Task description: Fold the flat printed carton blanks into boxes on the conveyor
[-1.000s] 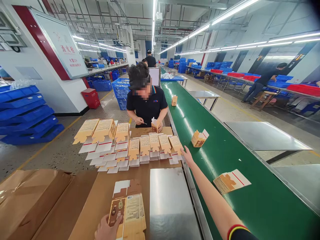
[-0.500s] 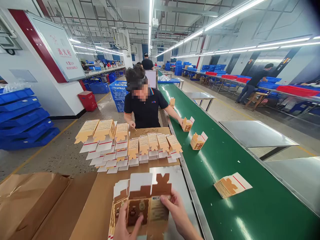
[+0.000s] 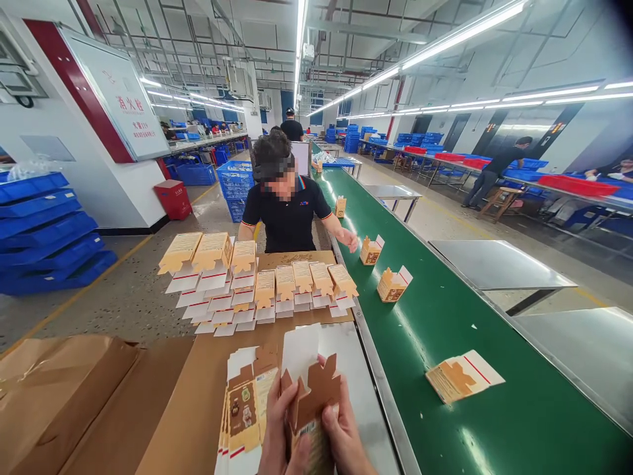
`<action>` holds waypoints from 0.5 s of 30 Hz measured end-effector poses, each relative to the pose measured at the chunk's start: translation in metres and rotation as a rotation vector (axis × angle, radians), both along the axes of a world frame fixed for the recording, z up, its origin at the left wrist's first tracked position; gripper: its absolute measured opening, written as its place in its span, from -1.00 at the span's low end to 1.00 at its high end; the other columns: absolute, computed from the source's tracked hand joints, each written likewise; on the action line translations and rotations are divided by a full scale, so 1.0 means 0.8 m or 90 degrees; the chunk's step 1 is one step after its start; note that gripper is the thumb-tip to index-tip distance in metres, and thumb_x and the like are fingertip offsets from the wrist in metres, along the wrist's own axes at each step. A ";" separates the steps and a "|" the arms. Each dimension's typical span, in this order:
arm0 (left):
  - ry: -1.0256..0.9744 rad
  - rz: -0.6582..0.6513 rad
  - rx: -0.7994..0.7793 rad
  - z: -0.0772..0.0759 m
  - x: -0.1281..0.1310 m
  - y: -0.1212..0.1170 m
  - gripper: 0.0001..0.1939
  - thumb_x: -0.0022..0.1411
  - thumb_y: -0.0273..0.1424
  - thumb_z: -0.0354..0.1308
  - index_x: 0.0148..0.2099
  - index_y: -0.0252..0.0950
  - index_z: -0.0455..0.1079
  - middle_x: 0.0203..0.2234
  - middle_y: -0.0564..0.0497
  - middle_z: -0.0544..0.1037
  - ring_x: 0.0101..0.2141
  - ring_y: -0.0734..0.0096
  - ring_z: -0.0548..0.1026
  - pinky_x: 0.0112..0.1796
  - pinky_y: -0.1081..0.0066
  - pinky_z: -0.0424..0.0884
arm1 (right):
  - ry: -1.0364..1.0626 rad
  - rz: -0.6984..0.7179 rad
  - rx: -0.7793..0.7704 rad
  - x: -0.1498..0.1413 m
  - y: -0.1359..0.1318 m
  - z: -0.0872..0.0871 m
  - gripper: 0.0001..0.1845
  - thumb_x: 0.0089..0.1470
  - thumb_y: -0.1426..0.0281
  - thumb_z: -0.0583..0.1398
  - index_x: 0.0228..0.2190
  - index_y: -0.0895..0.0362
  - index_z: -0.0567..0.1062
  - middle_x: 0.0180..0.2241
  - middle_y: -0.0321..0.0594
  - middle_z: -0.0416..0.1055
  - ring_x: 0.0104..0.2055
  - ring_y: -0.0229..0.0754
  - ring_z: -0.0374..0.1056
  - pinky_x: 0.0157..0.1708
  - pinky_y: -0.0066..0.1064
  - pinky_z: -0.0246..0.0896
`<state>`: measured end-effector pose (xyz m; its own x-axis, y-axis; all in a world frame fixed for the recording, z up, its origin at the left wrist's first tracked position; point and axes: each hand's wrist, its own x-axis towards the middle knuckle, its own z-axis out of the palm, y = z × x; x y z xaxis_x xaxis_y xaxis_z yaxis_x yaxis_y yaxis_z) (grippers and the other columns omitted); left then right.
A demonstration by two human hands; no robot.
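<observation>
At the bottom centre both my hands hold one brown and white carton blank (image 3: pixel 312 394), partly popped open with its flaps up. My left hand (image 3: pixel 277 435) grips its left side, fingers curled. My right hand (image 3: pixel 343 435) grips its right side, thumb on the front. Just left of them a stack of flat printed blanks (image 3: pixel 244 409) lies on the brown cardboard-covered table (image 3: pixel 198 389). Rows of erected cartons (image 3: pixel 257 280) stand further back on the table.
A green conveyor belt (image 3: pixel 445 310) runs along the right with a flat carton (image 3: pixel 462 377) and two erected cartons (image 3: pixel 393 285) on it. A person in a black shirt (image 3: pixel 287 214) stands opposite, one hand over the belt. Blue crates (image 3: pixel 44 231) are stacked at left.
My right hand came back from the rows of cartons to the blank. Both hands lifted one blank off the stack and turned and opened it. The person opposite put a carton on the belt.
</observation>
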<state>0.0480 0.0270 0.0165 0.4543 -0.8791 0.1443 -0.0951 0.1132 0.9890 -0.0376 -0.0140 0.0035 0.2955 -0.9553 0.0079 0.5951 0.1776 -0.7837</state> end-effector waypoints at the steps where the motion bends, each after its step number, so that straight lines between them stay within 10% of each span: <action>1: 0.005 0.010 0.003 0.005 0.003 -0.001 -0.54 0.13 -0.02 0.04 -0.02 -0.17 0.32 0.19 -0.07 0.21 0.25 0.10 0.00 0.20 0.12 0.00 | 0.015 -0.009 -0.013 0.000 0.001 0.000 -0.28 -0.09 -0.06 0.20 0.08 -0.07 0.24 0.05 -0.15 0.33 0.05 0.02 0.30 0.03 -0.20 0.22; 8: 0.081 0.059 0.048 0.027 -0.017 -0.003 -0.62 0.20 -0.07 -0.04 -0.04 -0.18 0.19 0.11 -0.09 0.30 0.14 0.22 0.23 0.10 0.25 0.19 | 0.215 -0.057 -0.139 -0.012 -0.001 0.004 -0.74 0.15 0.17 0.08 -0.11 -0.13 0.30 0.14 -0.27 0.04 0.02 -0.12 0.25 -0.02 -0.28 0.22; 12: -0.033 0.097 -0.030 0.013 -0.018 -0.005 -0.75 0.23 -0.19 -0.08 -0.10 -0.15 0.23 0.20 -0.05 0.16 0.18 0.20 0.16 0.09 0.20 0.15 | 0.340 -0.105 -0.262 -0.021 -0.003 0.007 -0.82 0.16 0.22 0.05 -0.29 -0.03 0.42 0.09 -0.22 0.06 0.12 -0.04 0.10 0.01 -0.28 0.14; 15: -0.152 0.041 0.010 -0.005 -0.004 -0.007 -0.75 0.19 -0.16 -0.05 -0.37 -0.18 0.32 -0.15 -0.10 0.43 0.07 0.09 0.26 -0.01 0.17 0.21 | 0.410 -0.106 -0.292 -0.024 -0.006 0.007 -0.71 0.15 0.22 0.03 -0.49 0.08 0.41 -0.06 -0.13 0.13 -0.06 -0.05 0.21 -0.13 -0.29 0.19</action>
